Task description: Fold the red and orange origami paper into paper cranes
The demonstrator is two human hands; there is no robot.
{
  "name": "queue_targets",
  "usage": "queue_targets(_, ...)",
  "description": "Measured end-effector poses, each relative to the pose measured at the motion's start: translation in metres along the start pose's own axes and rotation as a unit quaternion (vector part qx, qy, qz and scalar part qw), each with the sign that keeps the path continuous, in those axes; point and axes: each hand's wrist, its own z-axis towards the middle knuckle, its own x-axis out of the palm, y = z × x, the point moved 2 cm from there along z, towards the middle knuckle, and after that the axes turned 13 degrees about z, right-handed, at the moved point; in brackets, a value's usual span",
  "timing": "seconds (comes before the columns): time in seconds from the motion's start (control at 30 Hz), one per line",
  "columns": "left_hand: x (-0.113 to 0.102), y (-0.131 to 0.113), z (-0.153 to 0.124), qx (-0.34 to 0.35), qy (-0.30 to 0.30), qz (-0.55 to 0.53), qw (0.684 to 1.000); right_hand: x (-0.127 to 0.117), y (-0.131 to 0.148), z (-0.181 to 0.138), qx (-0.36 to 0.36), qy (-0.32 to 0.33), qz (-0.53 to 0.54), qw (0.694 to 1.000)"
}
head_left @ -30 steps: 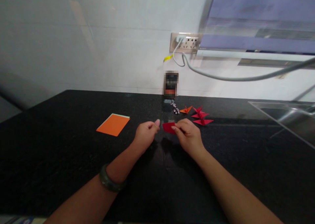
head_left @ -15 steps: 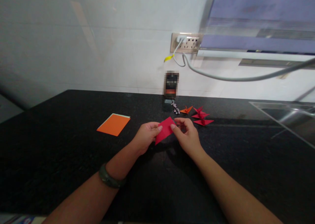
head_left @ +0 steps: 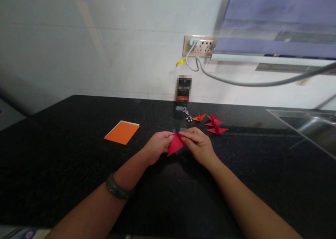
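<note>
Both hands meet over a black countertop (head_left: 65, 151) and hold one small red paper (head_left: 175, 145), folded into a triangle that points down. My left hand (head_left: 156, 147) pinches its left edge with thumb and fingers curled. My right hand (head_left: 197, 144) pinches the top right corner, fingers pressed together. A dark bracelet circles my left wrist. Behind my right hand lie folded paper cranes, two red (head_left: 215, 125) and one orange (head_left: 199, 117).
A stack of orange paper sheets (head_left: 122, 132) lies to the left. A small dark object (head_left: 183, 90) stands against the white tiled wall, with a patterned strap (head_left: 187, 115) in front. A wall socket (head_left: 199, 45) feeds a grey cable. A steel sink (head_left: 309, 125) is at the right.
One second ago only my right hand held the red paper. My left hand then took hold, and the paper went from a wider diamond shape to a smaller triangle.
</note>
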Motion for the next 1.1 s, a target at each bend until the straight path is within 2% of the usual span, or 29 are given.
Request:
queue_targets(0.17,-0.003,-0.004,-0.001,-0.007,-0.001,-0.022,1.000,0.000,-0.001,-0.002,-0.056,0.106,-0.044,0.992)
queue_targets(0.33,-0.007,-0.004,-0.002,-0.015,0.019,-0.038,0.999,-0.001,-0.002,-0.003,-0.074,0.172,-0.089,0.978)
queue_targets(0.67,-0.010,0.001,0.001,-0.017,0.035,-0.032,0.999,-0.004,0.001,-0.001,-0.064,0.235,-0.086,0.966)
queue_targets(1.1,-0.013,0.002,0.002,-0.017,0.025,-0.041,0.999,-0.003,0.004,-0.001,-0.061,0.257,-0.085,0.961)
